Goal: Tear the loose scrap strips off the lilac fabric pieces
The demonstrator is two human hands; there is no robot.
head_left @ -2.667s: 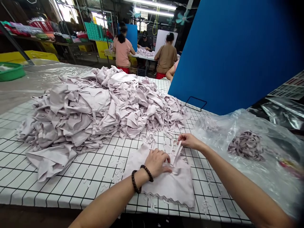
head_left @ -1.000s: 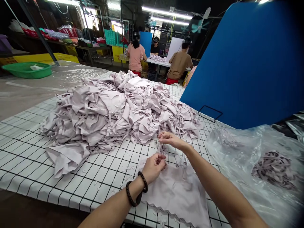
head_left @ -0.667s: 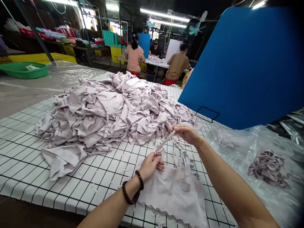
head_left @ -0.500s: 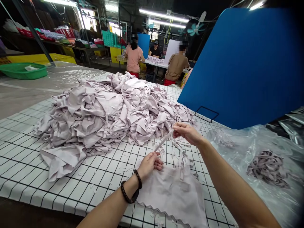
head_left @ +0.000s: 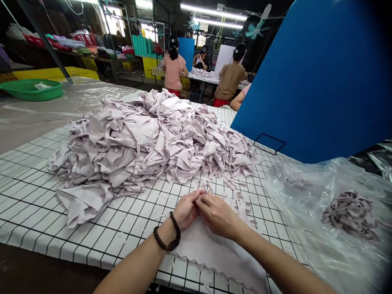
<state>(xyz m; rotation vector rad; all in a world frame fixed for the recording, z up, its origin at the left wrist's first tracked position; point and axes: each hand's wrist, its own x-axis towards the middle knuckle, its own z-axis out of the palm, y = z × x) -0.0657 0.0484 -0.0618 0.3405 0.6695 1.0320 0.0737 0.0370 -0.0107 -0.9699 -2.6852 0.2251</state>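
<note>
A pale lilac camisole-like garment [head_left: 220, 255] with a wavy lower edge lies flat on the table in front of me. My left hand [head_left: 187, 210], with dark beaded bracelets at its wrist, is closed at the garment's upper left corner, on its thin strap. My right hand [head_left: 219, 214] is also closed, its fingertips pinched against those of my left hand at the same strap. The fingers hide most of the held part. Loose straps [head_left: 241, 203] of the garment curl just beyond my right hand.
A large heap of similar garments [head_left: 147, 139] fills the middle of the grid-patterned table [head_left: 131, 220]. Clear plastic with a bundle of straps [head_left: 352, 214] lies right. A blue board [head_left: 315, 81] stands behind it. A green tray [head_left: 30, 90] sits far left. Several people work beyond.
My right hand has come down and left to meet my left hand. The strap that was stretched between them is now mostly hidden in the fingers.
</note>
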